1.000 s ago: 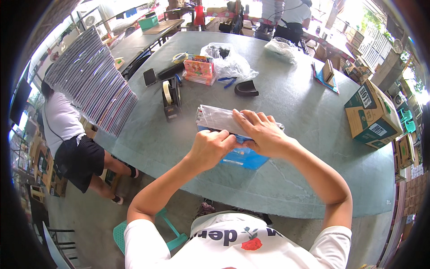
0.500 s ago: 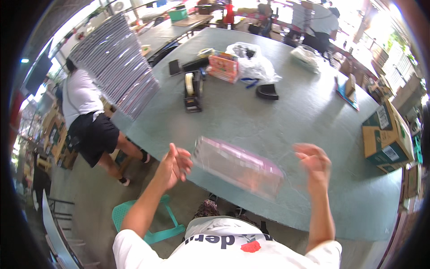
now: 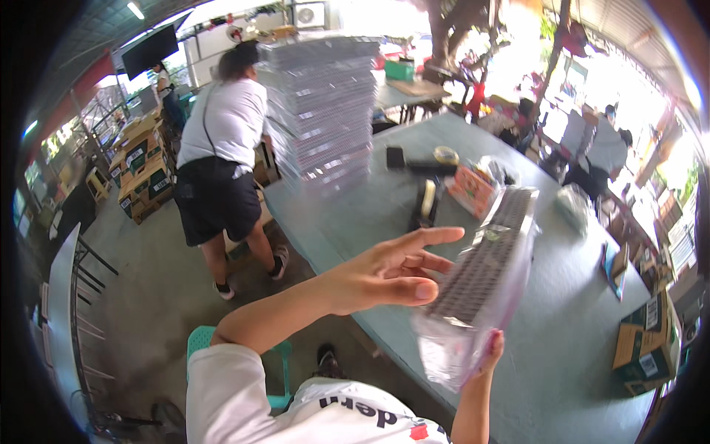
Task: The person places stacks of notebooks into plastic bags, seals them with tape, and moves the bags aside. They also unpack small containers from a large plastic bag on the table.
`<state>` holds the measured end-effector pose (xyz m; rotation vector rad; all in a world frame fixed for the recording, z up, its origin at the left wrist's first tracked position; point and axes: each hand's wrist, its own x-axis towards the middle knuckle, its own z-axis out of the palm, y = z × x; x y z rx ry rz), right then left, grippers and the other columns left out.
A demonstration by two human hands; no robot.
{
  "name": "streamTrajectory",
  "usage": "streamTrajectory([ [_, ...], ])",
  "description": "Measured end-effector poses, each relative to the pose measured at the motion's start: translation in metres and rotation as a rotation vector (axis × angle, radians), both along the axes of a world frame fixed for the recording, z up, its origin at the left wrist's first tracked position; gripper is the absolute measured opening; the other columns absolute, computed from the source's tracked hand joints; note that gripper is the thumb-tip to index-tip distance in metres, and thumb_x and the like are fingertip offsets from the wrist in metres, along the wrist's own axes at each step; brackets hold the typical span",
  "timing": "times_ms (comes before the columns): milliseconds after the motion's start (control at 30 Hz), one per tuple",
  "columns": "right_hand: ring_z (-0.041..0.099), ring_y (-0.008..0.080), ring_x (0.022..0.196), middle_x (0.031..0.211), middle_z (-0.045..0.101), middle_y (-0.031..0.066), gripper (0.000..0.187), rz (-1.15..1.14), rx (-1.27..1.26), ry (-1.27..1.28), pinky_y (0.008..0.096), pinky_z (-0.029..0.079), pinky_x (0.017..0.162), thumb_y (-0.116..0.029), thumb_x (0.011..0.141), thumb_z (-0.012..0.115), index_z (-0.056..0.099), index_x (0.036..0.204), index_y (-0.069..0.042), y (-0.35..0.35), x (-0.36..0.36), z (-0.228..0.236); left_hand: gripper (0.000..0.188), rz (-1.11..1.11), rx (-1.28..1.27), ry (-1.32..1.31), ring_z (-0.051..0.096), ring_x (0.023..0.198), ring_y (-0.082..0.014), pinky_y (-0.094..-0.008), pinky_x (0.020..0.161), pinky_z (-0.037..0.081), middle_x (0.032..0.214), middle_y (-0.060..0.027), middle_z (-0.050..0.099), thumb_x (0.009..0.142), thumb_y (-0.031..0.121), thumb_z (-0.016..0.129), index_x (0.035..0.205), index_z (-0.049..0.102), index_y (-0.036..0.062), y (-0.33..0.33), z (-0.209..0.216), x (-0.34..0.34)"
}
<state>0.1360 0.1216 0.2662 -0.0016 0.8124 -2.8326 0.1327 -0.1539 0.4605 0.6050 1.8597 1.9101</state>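
A long pack (image 3: 484, 270) in clear plastic is tilted up over the near part of the table (image 3: 569, 318). Rows of dark, coil-like ridges run along its upper face; they look like notebook spirals. My right hand (image 3: 488, 354) grips its lower right side, with most of the fingers hidden behind it. On the pack's left, my left hand (image 3: 396, 274) has its index finger stretched out and its thumb apart, with nothing held. Its fingertips are close to the pack's edge; whether they touch it I cannot tell.
A tall stack of plastic-wrapped packs (image 3: 325, 111) stands at the table's far left corner, beside a person (image 3: 222, 126). Behind my hands lie a tape dispenser (image 3: 424, 201) and an orange box (image 3: 472, 191). A cardboard box (image 3: 640, 344) sits at right, a green stool (image 3: 200, 339) below left.
The pack, lying on the table between my two open hands before, is now raised and turned in my right hand. My left hand has moved across to its side. The view has swung left.
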Motion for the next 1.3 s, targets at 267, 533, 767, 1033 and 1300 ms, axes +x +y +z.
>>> streamTrajectory([
  [267,0.041,0.0176,0.121,0.126,0.048,0.0054,0.053,-0.338,0.231,0.528,0.0347,0.031,0.104,-0.037,0.087,0.050,0.042,0.129,-0.007,-0.169,-0.181,0.198,0.046,0.764,0.133,0.173,0.056,0.097,-0.0141,-0.0253,0.079,0.046,0.110,-0.0088,0.056,0.083,0.011,0.065,0.125,0.045,0.0071,-0.209,-0.042,0.026],
  [533,0.056,0.0269,0.091,0.101,0.056,0.0104,0.041,0.181,0.265,0.678,0.0498,0.049,0.073,-0.025,0.075,0.069,0.052,0.105,-0.004,-0.380,-0.338,0.387,0.018,1.090,0.192,0.086,0.060,0.071,-0.0110,-0.0228,0.059,0.050,0.084,-0.0058,0.062,0.087,0.014,0.060,0.099,0.058,0.0016,-0.322,-0.087,0.048],
  [767,0.059,0.0264,0.059,0.072,0.059,0.0143,0.036,0.350,0.414,0.579,0.0419,0.051,0.052,-0.035,0.081,0.060,0.057,0.096,-0.002,-0.441,-0.354,0.357,0.016,1.226,0.342,-0.073,0.061,0.068,-0.0124,-0.0236,0.058,0.050,0.082,-0.0055,0.063,0.086,0.015,0.060,0.096,0.059,0.0028,-0.356,-0.135,0.058],
  [1033,0.053,0.0186,0.099,0.106,0.058,0.0119,0.040,-0.298,0.884,0.939,0.0384,0.043,0.091,-0.033,0.082,0.060,0.054,0.114,-0.009,-0.383,-0.410,0.351,0.014,1.043,0.331,-0.025,0.061,0.069,-0.0139,-0.0244,0.058,0.050,0.080,-0.0072,0.063,0.087,0.014,0.058,0.093,0.059,0.0011,-0.356,-0.127,0.032],
  [1300,0.035,0.0296,0.127,0.137,0.035,0.0221,0.059,0.594,0.275,0.585,0.0373,0.026,0.104,-0.037,0.091,0.040,0.038,0.129,0.008,-0.402,-0.074,0.257,0.018,1.059,0.199,-0.147,0.057,0.071,-0.0078,-0.0208,0.062,0.049,0.083,-0.0025,0.061,0.088,0.018,0.059,0.097,0.060,0.0034,-0.352,-0.173,0.015],
])
